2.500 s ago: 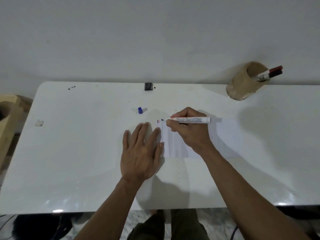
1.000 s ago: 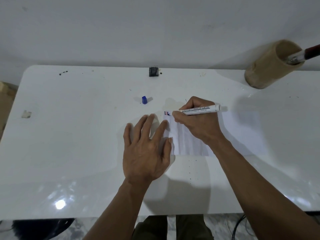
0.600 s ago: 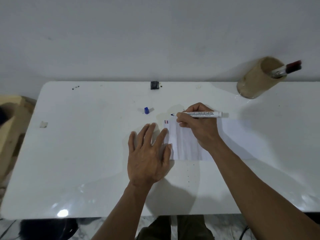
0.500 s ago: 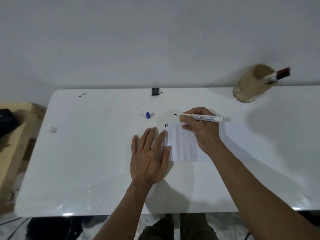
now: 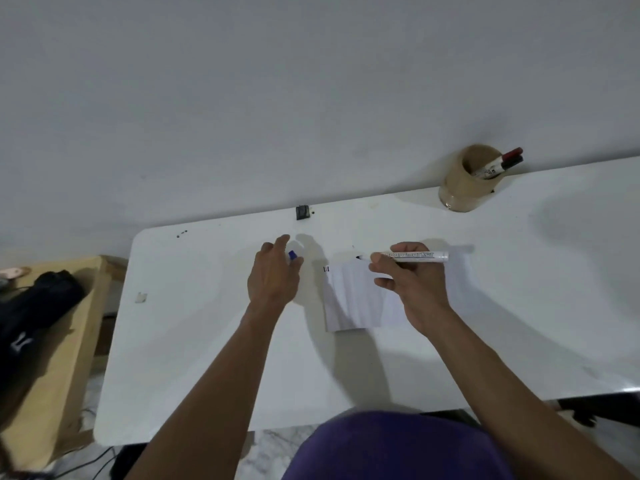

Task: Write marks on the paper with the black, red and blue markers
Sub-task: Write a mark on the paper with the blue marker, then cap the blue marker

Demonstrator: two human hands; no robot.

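Note:
A white paper [image 5: 356, 299] lies on the white table [image 5: 207, 341], with short dark, red and blue marks at its top left corner. My right hand [image 5: 410, 285] holds an uncapped white marker [image 5: 412, 256] above the paper, tip pointing left and off the sheet. My left hand [image 5: 275, 271] is left of the paper with its fingers around a small blue cap [image 5: 292, 255] on the table. I cannot tell whether the fingers grip the cap. A red marker [image 5: 502, 161] and a black marker [image 5: 510, 165] stand in a tan holder [image 5: 464, 185] at the back right.
A small black object [image 5: 303, 212] sits at the table's back edge by the wall. A scrap of tape [image 5: 141, 297] is stuck near the left edge. A wooden bench with a black bag [image 5: 31, 317] stands left of the table.
My left hand has left the paper's edge and moved up and left to the blue cap. My right hand has lifted the marker tip off the paper.

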